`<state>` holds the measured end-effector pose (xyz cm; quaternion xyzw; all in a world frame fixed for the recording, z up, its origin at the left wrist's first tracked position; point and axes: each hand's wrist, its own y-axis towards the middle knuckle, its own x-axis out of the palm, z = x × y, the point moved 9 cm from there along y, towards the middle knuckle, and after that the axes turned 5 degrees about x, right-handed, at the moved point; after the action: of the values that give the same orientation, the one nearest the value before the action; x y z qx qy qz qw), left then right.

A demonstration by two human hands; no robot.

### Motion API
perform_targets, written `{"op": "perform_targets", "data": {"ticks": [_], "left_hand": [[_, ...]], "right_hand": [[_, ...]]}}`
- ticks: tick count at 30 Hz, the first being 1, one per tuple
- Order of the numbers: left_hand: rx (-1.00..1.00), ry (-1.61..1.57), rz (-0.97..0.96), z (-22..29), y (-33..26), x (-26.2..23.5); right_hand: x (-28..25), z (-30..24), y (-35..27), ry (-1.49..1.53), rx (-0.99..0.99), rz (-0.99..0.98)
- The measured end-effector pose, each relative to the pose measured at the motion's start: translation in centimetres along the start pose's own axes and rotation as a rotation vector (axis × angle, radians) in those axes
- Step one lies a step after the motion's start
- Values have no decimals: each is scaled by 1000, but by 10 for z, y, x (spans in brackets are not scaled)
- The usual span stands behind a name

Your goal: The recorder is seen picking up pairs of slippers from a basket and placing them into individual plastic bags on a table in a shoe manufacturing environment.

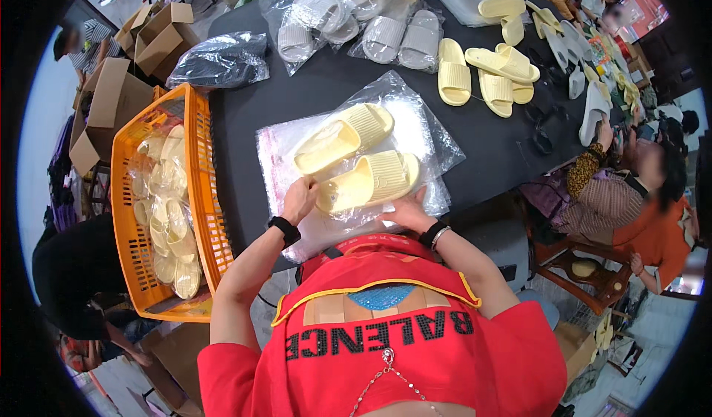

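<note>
Two pale yellow slippers, the far one (343, 138) and the near one (368, 182), lie side by side with their toes to the right. Beneath them is a stack of clear plastic bags (278, 150); whether a film also covers the slippers is hard to tell. My left hand (300, 200) is closed at the heel end of the near slipper, its fingertips pinching the edge there. By that slipper's toe end, my right hand (406, 211) rests on the plastic with thumb and fingers apart.
Left of the dark table (237, 120) stands an orange basket (194, 194) holding bagged slippers. Bagged grey slippers (386, 38) and loose yellow slippers (495, 90) lie at the back. A dark bagged bundle (220, 59) is at the far left corner. People work along the right side.
</note>
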<state>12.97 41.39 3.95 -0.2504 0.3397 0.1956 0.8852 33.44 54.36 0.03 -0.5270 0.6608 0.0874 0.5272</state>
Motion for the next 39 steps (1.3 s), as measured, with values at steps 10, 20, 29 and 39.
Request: {"op": "perform_targets", "data": {"ticks": [10, 20, 29, 39], "left_hand": [[48, -171, 179, 4, -10, 3], [333, -721, 156, 48, -17, -21], [-258, -1377, -269, 33, -23, 34], [-567, -1805, -96, 18, -53, 38]], "right_hand": [[1, 2, 0, 7, 25, -40], [2, 2, -1, -7, 14, 13], [-4, 3, 0, 41, 26, 23], [2, 5, 2, 99, -4, -7]]}}
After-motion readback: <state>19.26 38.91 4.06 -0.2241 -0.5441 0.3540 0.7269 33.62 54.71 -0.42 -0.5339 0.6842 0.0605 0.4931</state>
